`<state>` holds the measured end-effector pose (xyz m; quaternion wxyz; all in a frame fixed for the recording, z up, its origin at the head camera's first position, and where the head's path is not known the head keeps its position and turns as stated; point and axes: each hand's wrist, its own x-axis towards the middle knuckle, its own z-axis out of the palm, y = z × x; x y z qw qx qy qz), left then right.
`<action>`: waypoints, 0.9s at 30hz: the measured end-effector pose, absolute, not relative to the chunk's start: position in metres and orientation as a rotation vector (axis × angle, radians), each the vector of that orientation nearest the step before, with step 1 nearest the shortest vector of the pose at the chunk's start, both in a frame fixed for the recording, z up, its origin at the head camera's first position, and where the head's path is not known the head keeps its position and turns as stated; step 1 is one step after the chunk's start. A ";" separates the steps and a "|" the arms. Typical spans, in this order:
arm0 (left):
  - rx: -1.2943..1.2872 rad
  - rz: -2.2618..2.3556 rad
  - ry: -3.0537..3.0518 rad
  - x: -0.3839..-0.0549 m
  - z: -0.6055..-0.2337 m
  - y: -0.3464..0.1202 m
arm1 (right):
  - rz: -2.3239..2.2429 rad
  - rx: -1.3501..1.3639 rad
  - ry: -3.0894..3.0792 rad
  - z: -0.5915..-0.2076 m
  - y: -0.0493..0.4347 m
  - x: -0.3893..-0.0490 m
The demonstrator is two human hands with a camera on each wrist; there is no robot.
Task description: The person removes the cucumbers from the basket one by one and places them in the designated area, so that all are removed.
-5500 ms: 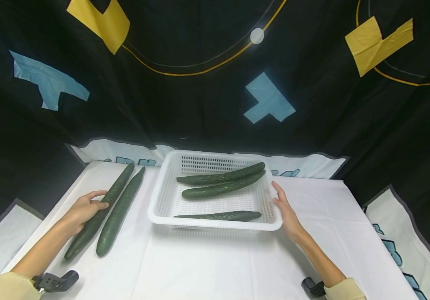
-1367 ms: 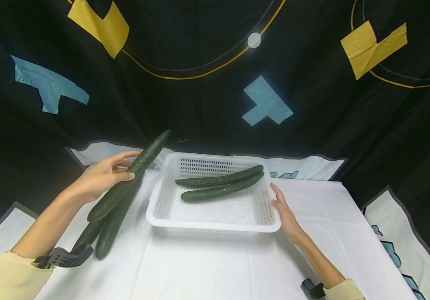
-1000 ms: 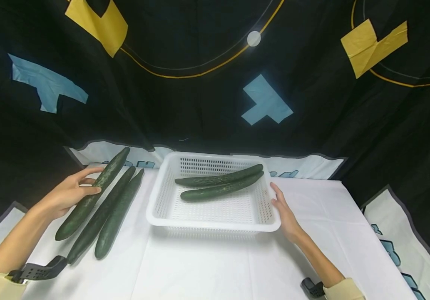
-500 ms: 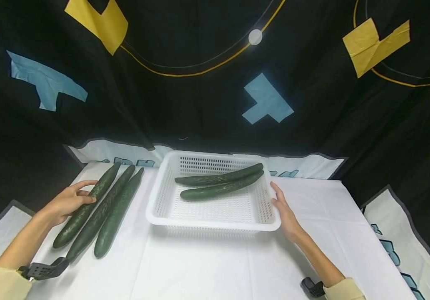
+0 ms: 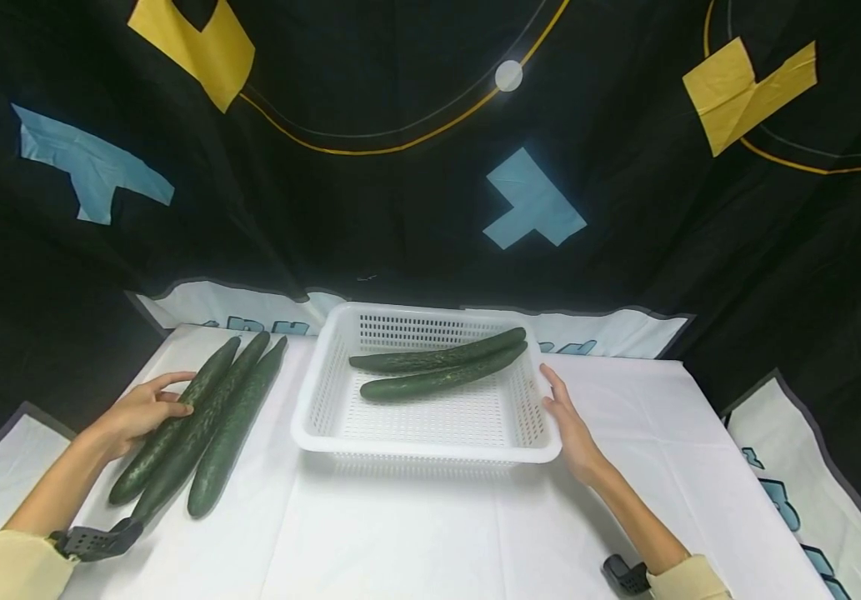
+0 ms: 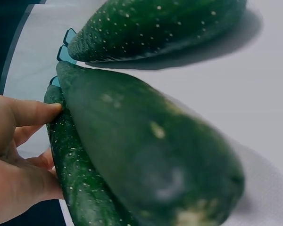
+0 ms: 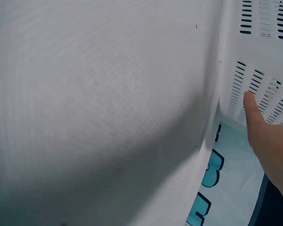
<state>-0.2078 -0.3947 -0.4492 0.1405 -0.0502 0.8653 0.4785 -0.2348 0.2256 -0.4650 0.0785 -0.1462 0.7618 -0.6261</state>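
Note:
At the left of the table, my left hand [image 5: 141, 412] holds the outermost of three dark green cucumbers, thumb and fingers on either side of it. This held cucumber [image 6: 78, 174] lies against the middle cucumber [image 6: 151, 146] in the left wrist view. The third cucumber [image 5: 238, 429] lies just to the right. A white perforated plastic basket [image 5: 430, 452] stands mid-table with an upper cucumber [image 5: 438, 358] and a lower cucumber [image 5: 445, 382] side by side in it. My right hand [image 5: 576, 429] rests against the basket's right end, a straight digit touching its slotted wall in the right wrist view.
A white cloth [image 5: 392, 533] covers the table. Behind it hangs a black curtain [image 5: 370, 217] with yellow and blue shapes. A black wrist camera mount [image 5: 103, 542] sits low over the cloth beside the left cucumbers.
A third cucumber, in the basket 5.5 s ago, was carried left by my left hand and lowered beside the two on the table. My right hand has stayed at the basket.

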 end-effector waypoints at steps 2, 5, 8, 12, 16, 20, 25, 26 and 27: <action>-0.147 1.386 2.502 -0.207 -0.450 -0.395 | -1.872 -0.441 2.281 -0.465 0.225 -0.235; -0.146 1.395 2.500 -0.207 -0.450 -0.394 | -1.870 -0.440 2.282 -0.465 0.225 -0.234; -0.149 1.391 2.503 -0.207 -0.450 -0.394 | -1.870 -0.439 2.282 -0.465 0.226 -0.234; -0.155 1.328 2.539 -0.207 -0.451 -0.392 | -1.869 -0.447 2.280 -0.465 0.226 -0.233; -0.139 1.238 2.585 -0.208 -0.451 -0.393 | -1.868 -0.446 2.280 -0.465 0.225 -0.233; -0.124 1.200 2.615 -0.209 -0.451 -0.394 | -1.874 -0.448 2.276 -0.464 0.225 -0.233; -0.123 1.190 2.659 -0.209 -0.442 -0.393 | -1.878 -0.453 2.266 -0.464 0.226 -0.234; -0.117 1.195 2.672 -0.209 -0.439 -0.392 | -1.879 -0.450 2.266 -0.464 0.226 -0.234; -0.113 1.204 2.686 -0.209 -0.436 -0.391 | -1.879 -0.446 2.268 -0.464 0.226 -0.233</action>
